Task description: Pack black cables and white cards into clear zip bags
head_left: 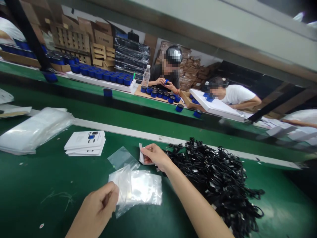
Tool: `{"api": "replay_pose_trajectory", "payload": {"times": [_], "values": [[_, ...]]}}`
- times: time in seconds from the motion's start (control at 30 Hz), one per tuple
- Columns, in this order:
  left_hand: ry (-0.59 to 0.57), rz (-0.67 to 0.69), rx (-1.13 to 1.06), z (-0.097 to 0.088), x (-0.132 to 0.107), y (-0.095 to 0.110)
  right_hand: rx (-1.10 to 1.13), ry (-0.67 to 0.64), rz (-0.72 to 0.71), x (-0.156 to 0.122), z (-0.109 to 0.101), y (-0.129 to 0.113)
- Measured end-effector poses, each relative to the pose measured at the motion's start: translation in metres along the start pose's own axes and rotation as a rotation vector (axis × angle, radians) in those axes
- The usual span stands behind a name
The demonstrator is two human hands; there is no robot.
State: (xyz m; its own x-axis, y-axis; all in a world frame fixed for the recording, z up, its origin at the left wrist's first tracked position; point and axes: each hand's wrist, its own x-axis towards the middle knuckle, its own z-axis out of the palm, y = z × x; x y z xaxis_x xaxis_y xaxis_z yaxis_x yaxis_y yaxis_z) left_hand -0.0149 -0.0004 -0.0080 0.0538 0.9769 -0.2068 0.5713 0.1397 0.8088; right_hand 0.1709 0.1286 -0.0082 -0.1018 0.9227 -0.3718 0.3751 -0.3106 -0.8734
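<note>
My left hand (100,203) is closed, pinching the edge of a clear plastic bag (124,181) that stands up from a stack of similar bags (147,186). Between the thumb and fingers of my right hand (156,156) is a small white folded leaflet (141,155), its inner side hidden by the fingers. Just left of it, another clear bag (122,156) lies flat on the green table. A large heap of black cables (210,175) lies right beside my right hand, partly behind the forearm.
Printed leaflets (85,142) lie stacked to the left, near a thick pile of clear plastic bags (37,130). Across the green bench (86,201), a person (170,74) handles a blue-and-black jar-like item. Rows of such items (99,74) stand there. A shelf beam (223,33) crosses overhead.
</note>
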Motion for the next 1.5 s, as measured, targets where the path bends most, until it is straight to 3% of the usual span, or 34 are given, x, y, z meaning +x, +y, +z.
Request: {"api": "replay_pose_trajectory", "payload": {"times": [0.1,0.2,0.37,0.43,0.53,0.6,0.67,0.83,0.97,1.1,1.17,1.2,1.3,1.37,1.5], "values": [[-0.041,-0.043,-0.219,-0.003,0.000,0.004,-0.023,0.000,-0.015,0.000,-0.001,0.003],[-0.046,-0.060,-0.327,-0.006,0.004,0.003,-0.110,0.082,-0.102,-0.010,-0.004,0.002],[0.012,-0.065,-0.409,-0.011,0.018,-0.006,-0.271,0.321,-0.330,-0.068,-0.003,-0.011],[0.067,-0.113,-0.447,-0.013,0.024,-0.007,-0.299,0.289,-0.405,-0.095,0.002,-0.013],[0.155,-0.114,-0.442,-0.009,0.029,-0.003,-0.326,0.035,-0.477,-0.121,0.014,-0.008],[0.200,-0.077,-0.399,-0.004,0.031,0.000,-0.313,-0.085,-0.476,-0.125,0.024,-0.003],[0.250,-0.049,-0.333,0.001,0.031,0.003,-0.286,-0.099,-0.481,-0.123,0.033,0.002],[0.400,0.002,-0.159,0.007,0.031,0.010,-0.118,0.056,-0.470,-0.119,0.052,0.015],[0.451,0.018,-0.080,0.005,0.032,0.014,0.206,0.248,-0.356,-0.124,0.074,0.037],[0.486,0.062,-0.044,0.005,0.033,0.015,0.330,0.115,-0.270,-0.125,0.090,0.053],[0.476,0.093,-0.022,0.004,0.033,0.014,0.240,0.127,-0.240,-0.124,0.086,0.053],[0.469,0.111,-0.005,0.004,0.032,0.013,0.169,0.193,-0.281,-0.125,0.081,0.051],[0.475,0.188,0.087,0.003,0.029,0.012,-0.134,0.455,-0.632,-0.130,0.064,0.040],[0.489,0.264,0.170,0.004,0.026,0.012,-0.378,0.528,-0.810,-0.134,0.056,0.034],[0.486,0.454,0.317,0.010,0.021,0.012,-0.741,0.513,-0.736,-0.135,0.054,0.030]]}}
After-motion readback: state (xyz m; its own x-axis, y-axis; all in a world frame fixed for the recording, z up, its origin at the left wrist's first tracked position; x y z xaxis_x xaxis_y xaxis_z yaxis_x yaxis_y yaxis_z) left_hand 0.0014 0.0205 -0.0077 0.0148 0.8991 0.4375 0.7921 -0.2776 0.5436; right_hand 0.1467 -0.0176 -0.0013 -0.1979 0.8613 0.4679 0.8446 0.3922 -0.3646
